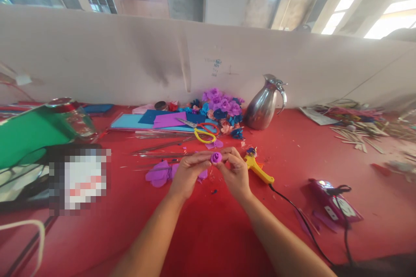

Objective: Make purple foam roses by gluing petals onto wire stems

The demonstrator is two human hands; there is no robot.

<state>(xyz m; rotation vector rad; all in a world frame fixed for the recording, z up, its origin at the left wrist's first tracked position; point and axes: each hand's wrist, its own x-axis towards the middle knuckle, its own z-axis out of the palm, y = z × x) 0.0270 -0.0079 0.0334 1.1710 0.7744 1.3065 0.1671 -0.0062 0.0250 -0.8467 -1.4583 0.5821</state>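
Observation:
A small rolled purple paper flower (pixel 216 158) is pinched between my two hands above the red table. My left hand (pixel 191 172) grips its left side with thumb and fingers. From the other side, the fingertips of my right hand (pixel 235 170) press on it. Loose purple paper petals (pixel 159 174) lie beside and partly behind my left hand. Just right of my right hand rests a yellow glue gun (pixel 259 170) with a black cord. Scissors (pixel 205 132) with red and yellow handles lie beyond my hands, near sheets of purple paper (pixel 169 119) and blue paper.
Finished paper flowers (pixel 224 104) are heaped at the back, beside a steel jug (pixel 264 103). Thin wires (pixel 156 154) lie left of centre. A glass jar (pixel 73 119) stands at left. A purple power strip (pixel 336 202) with cords sits at right, wooden sticks (pixel 359 136) farther back.

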